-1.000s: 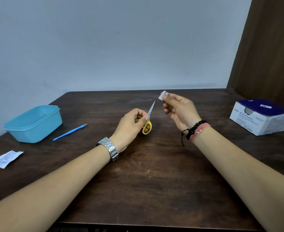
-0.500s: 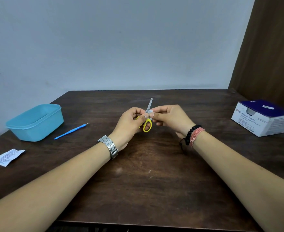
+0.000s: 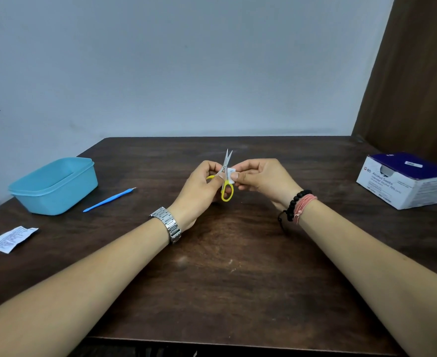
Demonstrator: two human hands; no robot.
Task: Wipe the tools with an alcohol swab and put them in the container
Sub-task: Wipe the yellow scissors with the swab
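We see the main risk at the blade tips: the small yellow-handled scissors (image 3: 226,176) point up and away with the blades slightly parted, so our right fingers could slide onto an edge if the alcohol swab (image 3: 231,174) slips or bunches. A loose pinch could also drop the swab onto the table (image 3: 238,266). Our left hand (image 3: 199,186) grips the scissors by the handle loops, holding them upright above the table's middle. Our right hand (image 3: 261,180) pinches the white swab against the blades near the pivot, touching the left hand's fingertips. The blue container (image 3: 55,185) sits well apart on our left, with the blue-handled pick tool (image 3: 109,200) lying just beside it, unwiped as far as we judge.
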